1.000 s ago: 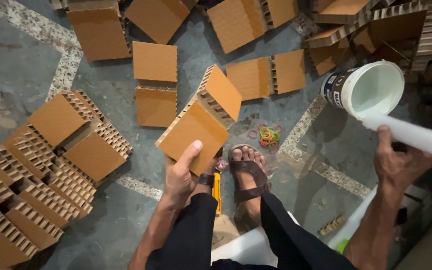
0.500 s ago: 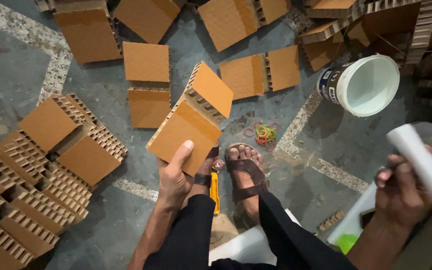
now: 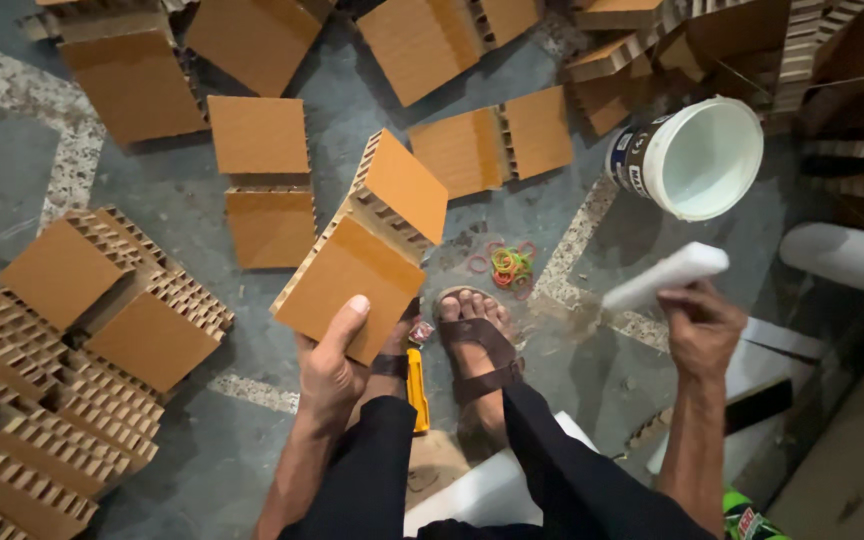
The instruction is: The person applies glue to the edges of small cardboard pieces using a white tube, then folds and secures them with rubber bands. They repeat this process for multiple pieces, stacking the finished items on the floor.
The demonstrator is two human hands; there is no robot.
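Observation:
My left hand (image 3: 335, 360) grips the near edge of a brown honeycomb cardboard block (image 3: 344, 285), held tilted above the floor, its far half (image 3: 399, 190) folded upward. My right hand (image 3: 700, 328) is closed around a white roll of paper (image 3: 664, 277) that points up and to the right. Between my legs a foot in a brown sandal (image 3: 474, 340) rests on the grey floor, beside a yellow utility knife (image 3: 417, 389).
A white plastic bucket (image 3: 704, 158) lies on its side at the upper right. Coloured rubber bands (image 3: 508, 264) lie near the sandal. Several cardboard blocks cover the floor, stacked at the left (image 3: 72, 330) and scattered at the back (image 3: 257, 135). A white tube (image 3: 847, 258) lies at the right.
My right hand has swung the white roll down and inward, away from the bucket. The left hand keeps its hold on the cardboard block, nearly still.

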